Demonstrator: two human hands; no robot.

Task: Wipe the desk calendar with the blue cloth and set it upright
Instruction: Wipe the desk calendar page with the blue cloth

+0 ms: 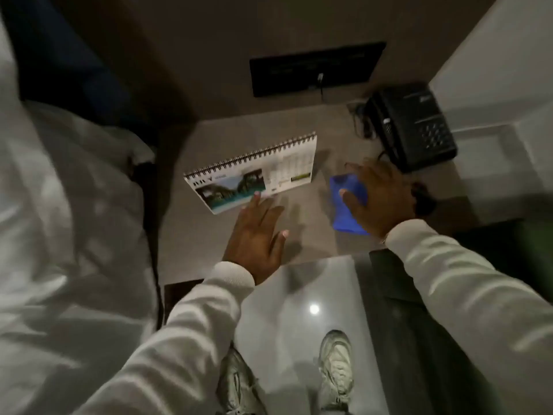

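A spiral-bound desk calendar with a landscape photo lies on a small grey table, its wire binding toward the wall. My left hand is spread just in front of it, fingertips touching its near edge. The blue cloth lies to the right of the calendar. My right hand rests over the cloth with fingers apart, the thumb pressing on it; whether it grips the cloth is unclear.
A black telephone with its cord sits at the table's back right corner. A dark wall panel is behind the table. White bedding fills the left side. My shoes stand on a glossy floor.
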